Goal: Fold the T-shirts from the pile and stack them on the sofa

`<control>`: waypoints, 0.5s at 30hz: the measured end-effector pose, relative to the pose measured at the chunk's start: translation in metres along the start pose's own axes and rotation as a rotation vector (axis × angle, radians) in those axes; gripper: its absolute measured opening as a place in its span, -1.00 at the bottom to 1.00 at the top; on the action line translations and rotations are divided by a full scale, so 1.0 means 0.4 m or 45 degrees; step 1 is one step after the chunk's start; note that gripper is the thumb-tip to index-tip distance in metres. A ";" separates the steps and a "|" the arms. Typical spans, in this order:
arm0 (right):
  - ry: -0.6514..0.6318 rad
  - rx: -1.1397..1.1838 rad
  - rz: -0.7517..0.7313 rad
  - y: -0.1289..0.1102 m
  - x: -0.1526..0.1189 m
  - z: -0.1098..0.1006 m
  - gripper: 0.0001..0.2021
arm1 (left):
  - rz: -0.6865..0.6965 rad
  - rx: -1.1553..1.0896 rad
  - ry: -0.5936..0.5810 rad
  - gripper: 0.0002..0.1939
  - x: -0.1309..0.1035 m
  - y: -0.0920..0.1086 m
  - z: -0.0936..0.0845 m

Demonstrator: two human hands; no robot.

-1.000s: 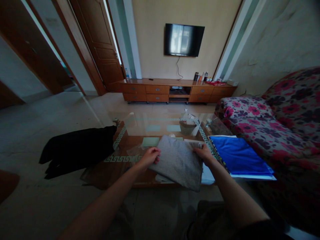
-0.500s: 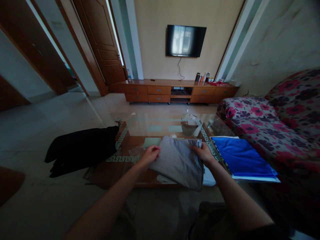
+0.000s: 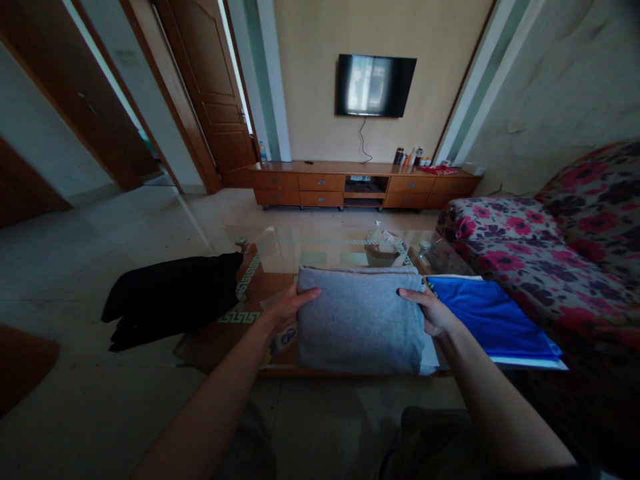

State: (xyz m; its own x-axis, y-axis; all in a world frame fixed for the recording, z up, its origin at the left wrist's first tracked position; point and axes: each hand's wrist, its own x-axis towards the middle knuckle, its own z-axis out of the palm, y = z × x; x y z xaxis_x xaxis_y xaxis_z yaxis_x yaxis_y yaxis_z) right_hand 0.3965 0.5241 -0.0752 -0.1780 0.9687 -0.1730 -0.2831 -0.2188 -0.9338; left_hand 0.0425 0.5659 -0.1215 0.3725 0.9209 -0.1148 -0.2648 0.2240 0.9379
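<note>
A folded grey garment [image 3: 360, 320], its exact kind not clear, is held up over the near side of the glass coffee table [image 3: 240, 317]. My left hand [image 3: 290, 305] grips its left edge, thumb on the front face and the other fingers hidden behind. On the opposite edge, my right hand [image 3: 429, 309] pinches the cloth the same way. Folded black cloth [image 3: 173, 297] lies on the left end of the table. To the right lies folded blue cloth [image 3: 493, 317] with a white layer beneath it.
A bowl-like container [image 3: 384, 255] with plastic in it stands toward the table's far side. A flowered sofa [image 3: 530, 250] runs along the right. Beyond the table are a low wooden cabinet [image 3: 320, 190] and a wall-mounted television [image 3: 375, 85].
The grey garment was slanted and loosely folded; now it is a squared bundle facing me. My left hand has moved onto its left edge, and my right hand has shifted slightly right.
</note>
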 end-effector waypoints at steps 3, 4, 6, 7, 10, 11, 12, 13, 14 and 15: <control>0.039 -0.057 0.007 -0.006 0.006 -0.007 -0.53 | -0.013 0.010 0.047 -0.42 -0.003 0.011 0.003; 0.073 -0.089 0.017 -0.008 0.011 -0.006 -0.55 | -0.001 0.039 0.067 -0.44 0.000 0.015 0.004; 0.165 -0.162 0.050 -0.012 0.025 0.004 -0.60 | 0.047 0.172 0.121 -0.47 0.012 0.031 0.008; 0.209 -0.193 0.042 -0.014 0.035 0.012 -0.61 | 0.093 0.276 0.161 -0.50 0.019 0.043 0.011; 0.276 -0.229 -0.241 -0.030 0.068 0.044 -0.61 | 0.338 0.624 0.313 -0.57 0.038 0.099 0.023; 0.282 -0.234 -0.399 -0.038 0.078 0.053 -0.60 | 0.452 0.708 0.356 -0.59 0.041 0.122 0.027; 0.288 -0.250 -0.551 -0.047 0.087 0.058 -0.61 | 0.577 0.768 0.385 -0.61 0.042 0.144 0.030; 0.294 -0.287 -0.673 -0.056 0.093 0.059 -0.62 | 0.702 0.815 0.399 -0.63 0.040 0.163 0.032; 0.303 -0.353 -0.756 -0.062 0.096 0.055 -0.62 | 0.817 0.858 0.402 -0.66 0.035 0.177 0.031; 0.305 -0.451 -0.802 -0.064 0.097 0.045 -0.63 | 0.913 0.903 0.403 -0.68 0.028 0.184 0.028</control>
State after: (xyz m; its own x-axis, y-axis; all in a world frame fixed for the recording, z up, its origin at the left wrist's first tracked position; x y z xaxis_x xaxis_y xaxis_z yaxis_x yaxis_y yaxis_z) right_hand 0.3798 0.5653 -0.0525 0.1377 0.9061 0.4001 0.0632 0.3951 -0.9165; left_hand 0.0371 0.5892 -0.0502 0.0586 0.8281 0.5575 0.2876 -0.5487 0.7850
